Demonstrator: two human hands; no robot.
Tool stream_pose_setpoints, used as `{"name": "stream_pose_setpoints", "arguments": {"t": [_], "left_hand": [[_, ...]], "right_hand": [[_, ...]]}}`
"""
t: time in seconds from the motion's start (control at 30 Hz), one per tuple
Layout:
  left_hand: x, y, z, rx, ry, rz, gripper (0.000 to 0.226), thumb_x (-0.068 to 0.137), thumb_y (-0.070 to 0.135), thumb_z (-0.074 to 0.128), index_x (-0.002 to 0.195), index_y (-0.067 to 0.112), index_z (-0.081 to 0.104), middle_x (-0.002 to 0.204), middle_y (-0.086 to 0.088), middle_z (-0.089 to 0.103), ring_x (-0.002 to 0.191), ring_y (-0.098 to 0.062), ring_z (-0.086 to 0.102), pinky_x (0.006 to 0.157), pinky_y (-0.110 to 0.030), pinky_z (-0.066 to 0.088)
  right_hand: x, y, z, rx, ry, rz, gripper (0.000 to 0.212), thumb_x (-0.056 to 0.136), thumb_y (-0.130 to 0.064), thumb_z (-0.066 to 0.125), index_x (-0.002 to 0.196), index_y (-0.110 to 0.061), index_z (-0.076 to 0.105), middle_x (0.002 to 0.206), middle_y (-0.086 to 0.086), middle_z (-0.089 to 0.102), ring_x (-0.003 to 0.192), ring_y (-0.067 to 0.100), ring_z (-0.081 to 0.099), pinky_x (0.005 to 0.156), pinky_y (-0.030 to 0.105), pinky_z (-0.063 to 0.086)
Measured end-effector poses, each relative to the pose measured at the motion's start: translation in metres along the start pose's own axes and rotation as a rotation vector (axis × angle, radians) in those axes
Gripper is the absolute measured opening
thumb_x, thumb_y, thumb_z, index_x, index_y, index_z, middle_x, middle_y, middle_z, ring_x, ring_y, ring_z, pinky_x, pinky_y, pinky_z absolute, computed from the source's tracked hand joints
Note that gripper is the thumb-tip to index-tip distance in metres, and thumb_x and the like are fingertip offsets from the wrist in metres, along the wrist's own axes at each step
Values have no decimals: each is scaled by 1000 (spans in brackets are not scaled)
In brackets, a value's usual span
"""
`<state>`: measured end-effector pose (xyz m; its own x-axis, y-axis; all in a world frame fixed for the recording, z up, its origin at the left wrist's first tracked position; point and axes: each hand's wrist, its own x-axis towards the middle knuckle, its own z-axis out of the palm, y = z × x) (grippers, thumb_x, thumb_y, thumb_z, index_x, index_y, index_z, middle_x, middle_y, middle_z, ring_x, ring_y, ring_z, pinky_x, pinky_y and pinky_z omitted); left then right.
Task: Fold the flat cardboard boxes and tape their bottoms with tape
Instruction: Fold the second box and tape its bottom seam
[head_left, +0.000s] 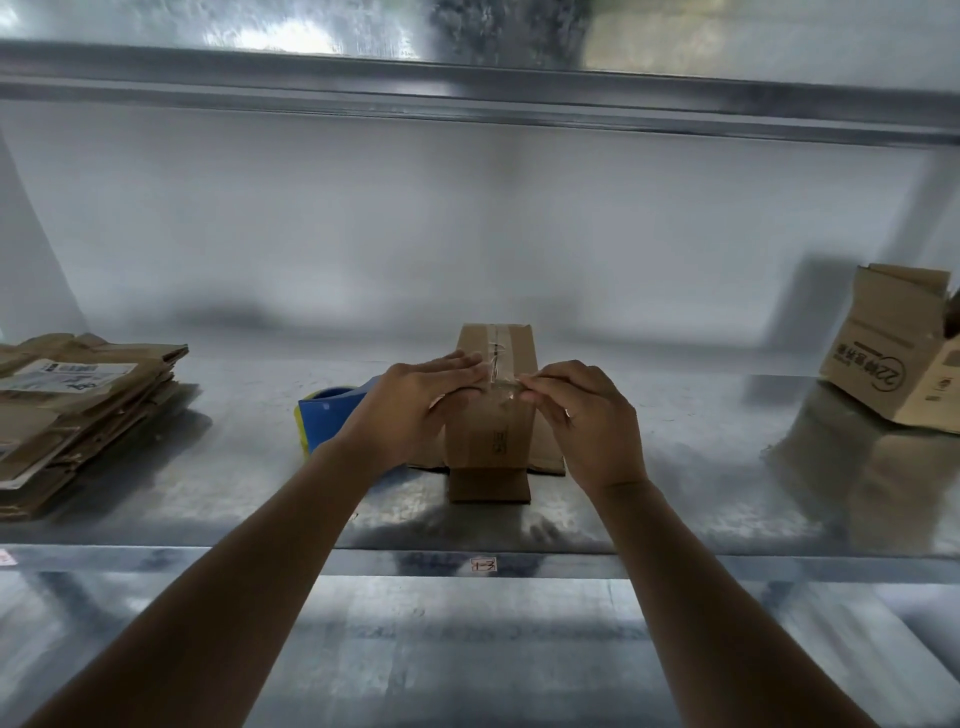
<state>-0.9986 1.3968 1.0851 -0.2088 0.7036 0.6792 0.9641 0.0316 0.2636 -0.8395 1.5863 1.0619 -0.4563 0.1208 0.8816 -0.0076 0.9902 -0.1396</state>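
A small folded cardboard box stands bottom-up on the metal shelf, its open flaps spread on the shelf. A strip of clear tape runs along its top seam. My left hand lies with straight fingers on the box's top left, pressing near the tape. My right hand pinches the crumpled near end of the tape between thumb and fingers. A blue tape dispenser sits on the shelf just left of the box, partly hidden behind my left hand.
A stack of flat cardboard boxes lies at the left end of the shelf. An assembled printed box rests tilted at the far right. A second metal shelf runs overhead, and the shelf's front lip crosses below my forearms.
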Motion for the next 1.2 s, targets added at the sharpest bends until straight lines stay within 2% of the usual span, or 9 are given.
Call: {"name": "stream_pose_setpoints", "arguments": {"t": [0.2,0.27,0.33,0.43,0.53,0.67,0.9,1.03,1.2], "left_hand": [[3,2,-6,24,-16,-12,37,99,21,70,136,17,68,141,1,63,132,-3,53,113,-8,32],[1,3,-11,31,-10,-54,41,98,31,70,135,16,68,143,0,62,130,-1,53,112,-7,33],[-2,3,-15,80,-53,-102,49,99,42,60,140,16,64,148,-1,57,135,-12,55,115,-18,37],[-8,5,-18,152,-147,-124,53,103,46,46,148,19,56,153,-2,53,136,-24,57,115,-39,46],[-9,4,-20,163,-164,-127,53,104,47,42,148,21,56,153,-2,53,135,-25,58,113,-41,48],[-11,-2,-24,90,-176,-104,52,107,48,42,150,20,54,155,-1,51,139,-21,55,114,-41,48],[-10,-15,-30,126,-184,9,45,104,8,56,148,14,55,153,-5,53,139,-22,53,117,-31,41],[-4,-14,-24,146,-108,29,40,98,3,64,137,9,66,141,-11,64,128,-29,63,110,-43,50],[-2,-11,-23,90,-50,7,39,93,-3,71,131,7,70,134,-10,68,123,-25,66,107,-39,52]], "right_hand": [[5,-17,2,41,-87,-51,32,101,-32,62,127,-17,74,128,-2,71,119,16,64,98,29,57],[4,-18,4,97,-71,1,31,98,-23,68,127,-16,74,128,-1,73,121,15,67,102,32,57],[3,-15,4,133,-45,26,32,94,-12,74,126,-14,75,127,0,73,121,16,68,104,34,56],[1,-12,4,132,-60,11,34,91,-5,76,125,-14,75,127,1,73,123,17,66,105,36,55],[1,-12,7,136,-70,3,38,88,-1,78,124,-11,74,127,3,72,123,17,66,105,35,54],[0,-11,5,300,-9,100,37,93,-5,74,130,-7,70,130,6,70,126,11,63,108,26,51],[-4,0,-2,444,-105,152,36,100,-9,64,136,-7,66,138,-6,64,131,3,59,110,25,48],[-5,-1,-3,484,-96,174,36,99,-16,62,132,-5,68,134,-4,66,129,4,60,109,23,48],[-5,-1,1,639,-25,374,35,91,-3,75,125,-8,73,122,-3,75,115,11,71,101,34,57]]}}
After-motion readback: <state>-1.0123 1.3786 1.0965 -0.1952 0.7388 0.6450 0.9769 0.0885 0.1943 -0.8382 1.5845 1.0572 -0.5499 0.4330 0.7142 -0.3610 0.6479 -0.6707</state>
